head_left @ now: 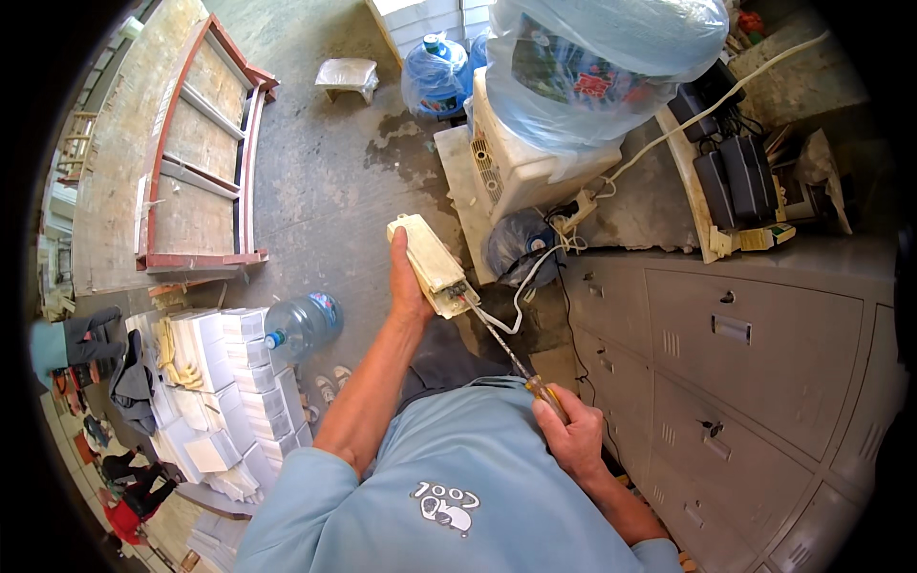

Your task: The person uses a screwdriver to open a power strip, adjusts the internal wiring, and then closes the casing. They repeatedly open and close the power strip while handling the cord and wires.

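Note:
My left hand [406, 282] grips a long cream-coloured plastic box [430, 263] with white wires hanging from its near end. My right hand [571, 435] is closed around the yellow handle of a screwdriver [511, 358]. Its thin shaft runs up and left, and the tip sits at the near end of the box, where the wires come out. Both forearms come in from the lower edge over my light blue shirt.
Grey metal lockers [745, 372] stand to the right. Ahead stands a white appliance [521, 162] with a plastic-wrapped bundle [602, 57] on top. Blue water bottles [435, 76] stand beyond and at left [304, 325], beside stacked white boxes [229, 382]. A wooden frame [201, 153] lies far left.

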`<action>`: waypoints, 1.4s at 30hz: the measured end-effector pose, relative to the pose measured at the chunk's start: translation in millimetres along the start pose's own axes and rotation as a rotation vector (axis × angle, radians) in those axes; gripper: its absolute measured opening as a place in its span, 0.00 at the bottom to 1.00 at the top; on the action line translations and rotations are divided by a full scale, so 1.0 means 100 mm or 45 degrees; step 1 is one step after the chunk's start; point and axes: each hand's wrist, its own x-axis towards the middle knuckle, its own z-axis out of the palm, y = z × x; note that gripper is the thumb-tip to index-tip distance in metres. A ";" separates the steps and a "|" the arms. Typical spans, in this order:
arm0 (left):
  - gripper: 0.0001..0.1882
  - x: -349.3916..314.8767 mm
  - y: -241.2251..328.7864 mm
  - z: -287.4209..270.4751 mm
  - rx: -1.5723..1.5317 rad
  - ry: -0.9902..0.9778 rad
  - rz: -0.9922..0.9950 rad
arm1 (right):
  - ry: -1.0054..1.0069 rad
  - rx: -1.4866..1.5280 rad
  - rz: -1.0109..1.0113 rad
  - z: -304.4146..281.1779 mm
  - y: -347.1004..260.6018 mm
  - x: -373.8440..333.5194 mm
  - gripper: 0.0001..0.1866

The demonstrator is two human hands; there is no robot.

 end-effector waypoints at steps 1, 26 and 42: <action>0.30 0.00 0.00 0.00 -0.006 -0.007 -0.001 | 0.002 0.028 0.002 0.01 0.01 0.01 0.14; 0.31 0.23 -0.03 -0.14 -0.075 0.128 -0.051 | -0.045 0.002 0.074 -0.05 -0.24 0.22 0.13; 0.33 0.30 -0.17 -0.30 -0.341 -0.054 -0.269 | 0.111 0.132 0.199 -0.13 -0.03 0.16 0.14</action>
